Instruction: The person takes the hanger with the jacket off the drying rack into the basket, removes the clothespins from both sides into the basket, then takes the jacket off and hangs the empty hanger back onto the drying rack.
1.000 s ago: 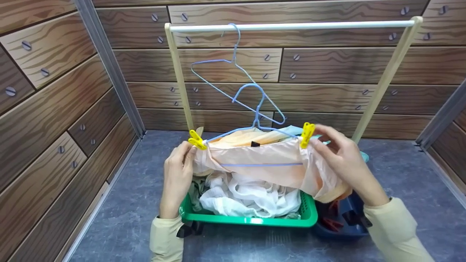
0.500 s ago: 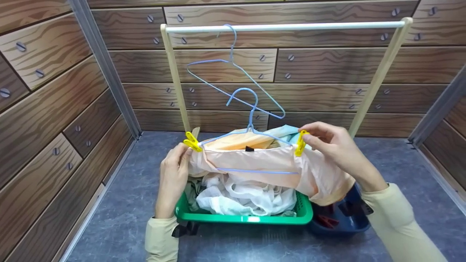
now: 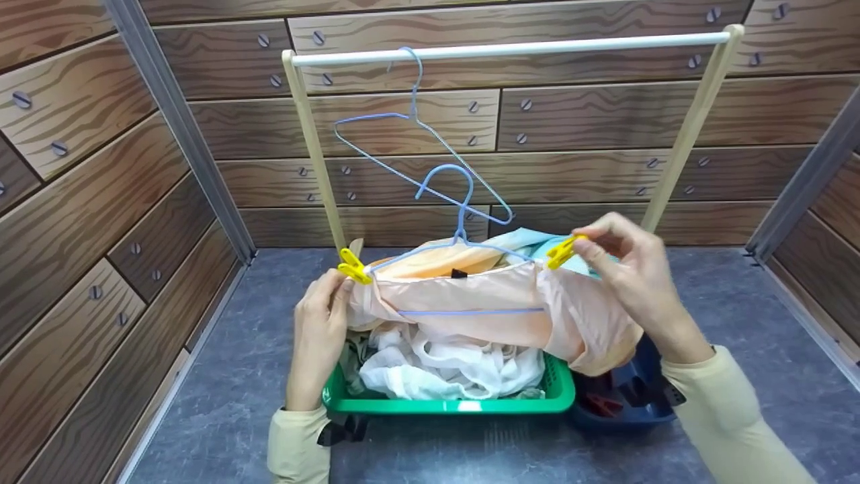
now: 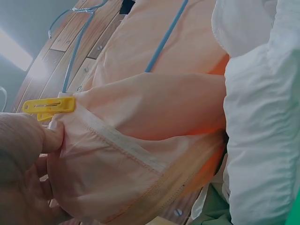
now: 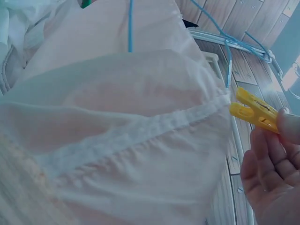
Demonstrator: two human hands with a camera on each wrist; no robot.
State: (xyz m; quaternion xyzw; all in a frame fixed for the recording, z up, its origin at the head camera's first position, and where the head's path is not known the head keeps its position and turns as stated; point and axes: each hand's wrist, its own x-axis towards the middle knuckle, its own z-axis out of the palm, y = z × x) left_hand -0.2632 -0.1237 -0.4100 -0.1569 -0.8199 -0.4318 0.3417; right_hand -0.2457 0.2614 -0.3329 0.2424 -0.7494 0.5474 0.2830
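Note:
A peach garment [image 3: 470, 289] hangs on a blue wire hanger [image 3: 461, 222], its waist edge stretched along the hanger's shoulders. My left hand [image 3: 321, 326] pinches the garment's left corner, right below a yellow clothespin [image 3: 353, 266] that clips cloth and hanger together. In the left wrist view that clothespin [image 4: 49, 107] sits just above the thumb. My right hand [image 3: 635, 282] pinches the handle end of a second yellow clothespin [image 3: 563, 251], tilted beside the garment's right corner. In the right wrist view its tips [image 5: 236, 101] lie at the cloth's edge; whether they touch I cannot tell.
Below the garment stands a green basket [image 3: 457, 406] with white cloth [image 3: 457, 370] in it. At its right is a dark blue container [image 3: 625, 420] with red clothespins [image 3: 601, 405]. Behind, a rack's white rail [image 3: 510, 50] bears another blue hanger [image 3: 414, 87].
My right hand has gone from the cloth beside the right clothespin to the clothespin itself, which has tipped from nearly upright to slanted. The left hand keeps its grip on the corner.

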